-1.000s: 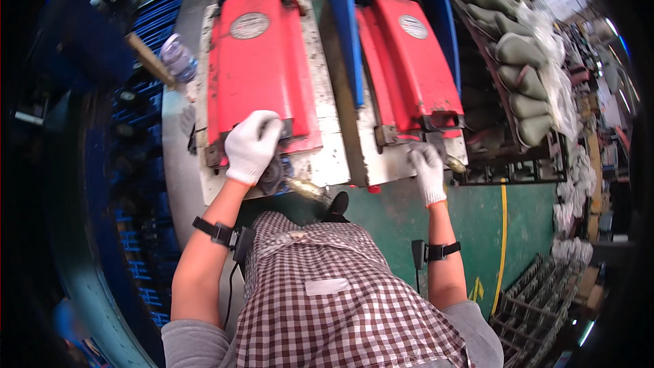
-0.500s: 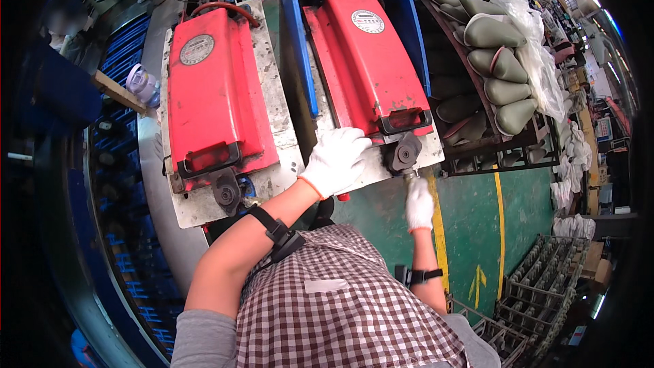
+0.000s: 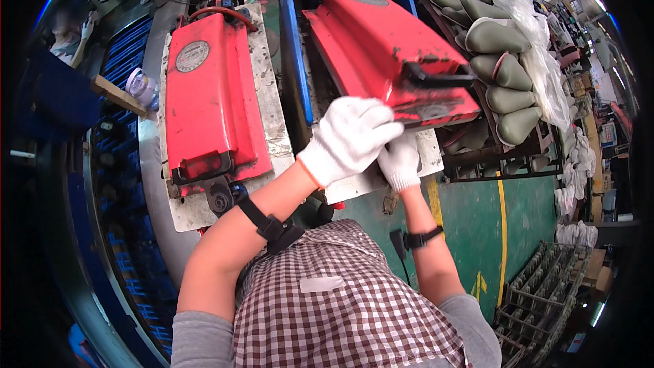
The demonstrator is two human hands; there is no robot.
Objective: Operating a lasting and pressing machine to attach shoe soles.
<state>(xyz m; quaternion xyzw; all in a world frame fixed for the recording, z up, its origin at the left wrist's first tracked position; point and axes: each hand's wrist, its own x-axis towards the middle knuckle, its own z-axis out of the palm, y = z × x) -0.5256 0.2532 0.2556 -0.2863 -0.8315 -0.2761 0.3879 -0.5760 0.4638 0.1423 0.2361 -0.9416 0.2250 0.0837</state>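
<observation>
Two red metal covers lie side by side on pale base plates. The right red cover (image 3: 368,41) has its front end raised and tilted above its plate (image 3: 430,150), its black handle (image 3: 436,76) lifted with it. My left hand (image 3: 351,136), in a white knit glove, is closed with bent fingers at that cover's near left edge. Just behind and below it, my right hand (image 3: 400,163), gloved too, reaches under the raised front; its fingers are hidden. The left red cover (image 3: 211,88) lies lowered, with a black latch knob (image 3: 220,194) at its front.
A blue metal housing (image 3: 293,41) surrounds the right cover's back. Olive-green boots (image 3: 497,37) are stacked on a rack to the right, partly under clear plastic. A wire rack (image 3: 545,300) stands on the green floor. At left, a clear bottle (image 3: 142,88) stands beside a blue-slatted conveyor.
The right cover's front end has risen off its plate. My right hand has moved left and up from the black latch knob to beside my left hand, which has shifted slightly rightward.
</observation>
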